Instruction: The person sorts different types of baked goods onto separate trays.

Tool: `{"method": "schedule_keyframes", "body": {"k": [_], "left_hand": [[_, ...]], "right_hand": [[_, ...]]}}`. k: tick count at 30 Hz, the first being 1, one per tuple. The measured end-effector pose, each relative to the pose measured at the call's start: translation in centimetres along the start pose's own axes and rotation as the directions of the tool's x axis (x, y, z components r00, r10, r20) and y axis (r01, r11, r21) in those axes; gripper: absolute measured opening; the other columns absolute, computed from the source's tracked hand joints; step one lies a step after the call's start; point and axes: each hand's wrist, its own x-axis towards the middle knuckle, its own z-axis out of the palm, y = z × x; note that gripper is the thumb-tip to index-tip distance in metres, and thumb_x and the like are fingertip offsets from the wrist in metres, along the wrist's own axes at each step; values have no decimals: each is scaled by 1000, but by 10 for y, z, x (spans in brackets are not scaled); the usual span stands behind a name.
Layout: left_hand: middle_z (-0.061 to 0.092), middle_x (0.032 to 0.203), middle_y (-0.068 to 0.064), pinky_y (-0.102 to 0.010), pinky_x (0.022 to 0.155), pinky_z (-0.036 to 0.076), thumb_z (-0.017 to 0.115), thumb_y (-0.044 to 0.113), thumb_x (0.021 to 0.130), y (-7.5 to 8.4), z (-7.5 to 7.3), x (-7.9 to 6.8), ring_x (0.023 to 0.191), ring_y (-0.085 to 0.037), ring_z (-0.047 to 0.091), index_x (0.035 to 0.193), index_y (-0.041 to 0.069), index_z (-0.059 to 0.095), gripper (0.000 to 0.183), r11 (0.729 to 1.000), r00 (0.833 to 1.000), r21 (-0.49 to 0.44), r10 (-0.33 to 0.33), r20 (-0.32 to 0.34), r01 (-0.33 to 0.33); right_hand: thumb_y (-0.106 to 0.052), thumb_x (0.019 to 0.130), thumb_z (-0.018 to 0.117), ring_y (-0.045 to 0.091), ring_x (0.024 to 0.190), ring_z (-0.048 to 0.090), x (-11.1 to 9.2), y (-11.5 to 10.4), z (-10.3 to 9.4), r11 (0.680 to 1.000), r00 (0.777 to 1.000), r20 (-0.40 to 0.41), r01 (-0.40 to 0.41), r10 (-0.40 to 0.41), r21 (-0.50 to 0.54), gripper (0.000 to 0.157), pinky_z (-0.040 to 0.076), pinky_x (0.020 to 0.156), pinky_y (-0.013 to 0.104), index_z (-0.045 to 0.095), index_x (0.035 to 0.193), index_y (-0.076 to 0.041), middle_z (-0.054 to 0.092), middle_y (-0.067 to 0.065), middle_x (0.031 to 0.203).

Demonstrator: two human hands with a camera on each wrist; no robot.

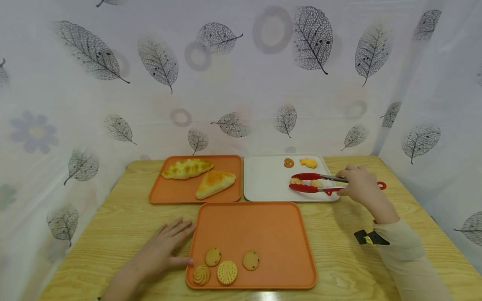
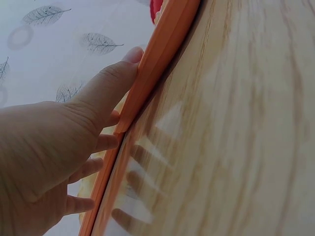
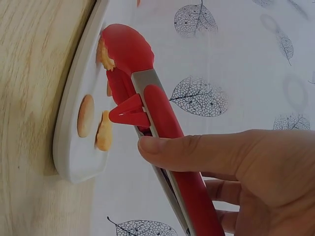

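Note:
My right hand [image 1: 363,190] grips red-and-metal tongs [image 1: 306,189] over the white tray [image 1: 263,175]. The red tong heads lie on either side of a small cookie [image 1: 295,181]; in the right wrist view this cookie [image 3: 103,55] shows at the tips. Whether they squeeze it I cannot tell. A pale round cookie [image 1: 316,183] shows between the tong arms. With fingers spread, my left hand [image 1: 162,251] rests at the left edge of the front orange tray [image 1: 275,234]. Its thumb [image 2: 110,81] touches the rim in the left wrist view.
Several round cookies, among them a dotted one [image 1: 227,273] and a swirled one [image 1: 201,275], lie on the front tray. A brown pretzel-like cookie [image 1: 288,162] and a fish-shaped cracker [image 1: 308,162] sit on the white tray. Two breads [image 1: 216,184] occupy the back-left orange tray [image 1: 177,194].

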Motion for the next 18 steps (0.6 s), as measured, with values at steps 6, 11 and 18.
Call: {"method": "schedule_keyframes", "body": {"k": [6, 11, 18], "left_hand": [[45, 152, -8, -65, 111, 31, 56, 74, 77, 2, 2, 1, 145, -36, 33, 148, 17, 43, 92, 1000, 1000, -3, -15, 3, 15], [45, 152, -9, -64, 111, 31, 56, 73, 77, 6, 4, 2, 145, -37, 33, 148, 17, 43, 92, 1000, 1000, 2, -22, -2, 22], [45, 152, -9, -64, 111, 30, 56, 74, 77, 9, 8, 4, 145, -36, 33, 148, 17, 43, 92, 999, 999, -3, -38, -7, 38]], "right_hand": [[-21, 73, 84, 50, 105, 48, 1, 1, 0, 1000, 1000, 11, -8, 8, 7, 56, 45, 70, 63, 65, 120, 1, 58, 23, 111], [-23, 74, 84, 49, 105, 47, 3, 2, -5, 1000, 1000, 5, -1, 1, 14, 58, 44, 69, 63, 63, 123, 0, 56, 22, 113], [-24, 73, 85, 48, 103, 50, 4, -1, -9, 994, 995, -39, 94, -92, 49, 60, 46, 68, 54, 63, 124, 0, 58, 23, 114]]}}
